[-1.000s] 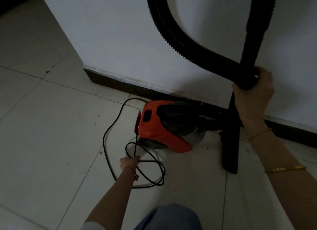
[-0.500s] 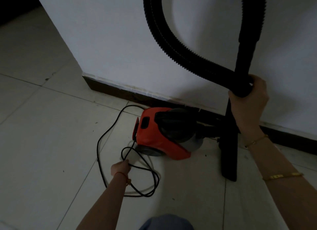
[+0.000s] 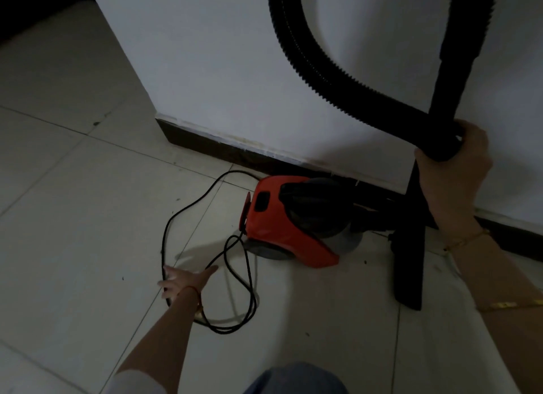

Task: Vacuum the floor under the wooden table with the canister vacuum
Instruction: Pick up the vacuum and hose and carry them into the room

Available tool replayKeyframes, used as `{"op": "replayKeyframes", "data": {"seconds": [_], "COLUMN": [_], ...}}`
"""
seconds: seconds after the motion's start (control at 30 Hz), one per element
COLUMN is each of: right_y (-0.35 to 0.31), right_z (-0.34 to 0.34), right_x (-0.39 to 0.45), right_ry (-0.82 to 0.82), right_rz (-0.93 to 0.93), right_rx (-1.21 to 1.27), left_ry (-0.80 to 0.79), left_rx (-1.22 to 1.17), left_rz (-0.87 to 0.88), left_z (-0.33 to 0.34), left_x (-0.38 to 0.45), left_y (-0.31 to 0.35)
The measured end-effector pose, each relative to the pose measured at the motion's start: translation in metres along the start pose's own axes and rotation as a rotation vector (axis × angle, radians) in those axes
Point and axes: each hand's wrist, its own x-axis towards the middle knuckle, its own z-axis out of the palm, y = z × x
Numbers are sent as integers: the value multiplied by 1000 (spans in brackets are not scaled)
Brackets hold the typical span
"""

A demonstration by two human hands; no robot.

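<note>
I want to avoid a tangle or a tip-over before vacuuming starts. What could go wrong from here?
1. The power cord lies in loose loops on the floor beside the left hand; pulling it could knot it or snag it at the red canister.
2. The right hand grips the hose where it meets the wand; a tug could drag or tip the canister, which sits close to the wall.

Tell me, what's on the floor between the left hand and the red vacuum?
Loops of the black cord lie between left hand and vacuum, in the head view.
</note>
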Motion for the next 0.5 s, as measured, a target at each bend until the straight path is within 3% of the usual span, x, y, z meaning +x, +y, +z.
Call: {"op": "replayKeyframes", "data": {"seconds": [0.23,0.33,0.5], "right_y": [1,1,-2], "right_z": [1,1,-2], "right_x": [-1,-2,0], "right_ry": [-3,-5,-12], "right_rz": [2,-11,-13], "right_rx": [-1,-7,-17], "left_ry": [20,26,161], "left_rx": [-20,-245,-409], "left_rz": [32,221,589], "left_z": [7,6,-16], "left_x": [23,11,-32], "left_y": [-3,0,31]}}
